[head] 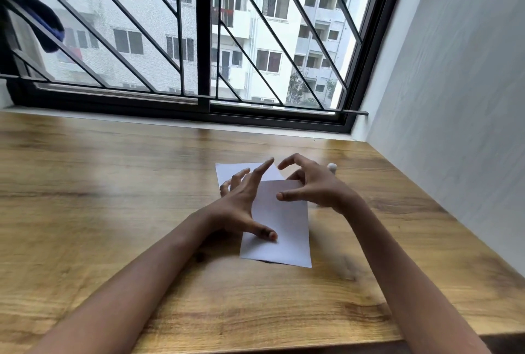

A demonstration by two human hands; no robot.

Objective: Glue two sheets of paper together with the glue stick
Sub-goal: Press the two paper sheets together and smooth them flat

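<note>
Paper sheets in the middle of the frame, top sheet (pixel 279 220) partly over bottom sheet (pixel 241 170), left hand (pixel 241 203) and right hand (pixel 314 186) spread open above, holding nothing, glue stick (pixel 331 167) standing untouched behind, gluing likely not finished.

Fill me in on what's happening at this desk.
A person is working on two white sheets on a wooden desk by a window. The near sheet overlaps the far sheet. The left hand is spread over both, its thumb pressing the near sheet; the right hand hovers clawed above its top edge. Neither holds anything. The glue stick stands behind the right hand.
</note>
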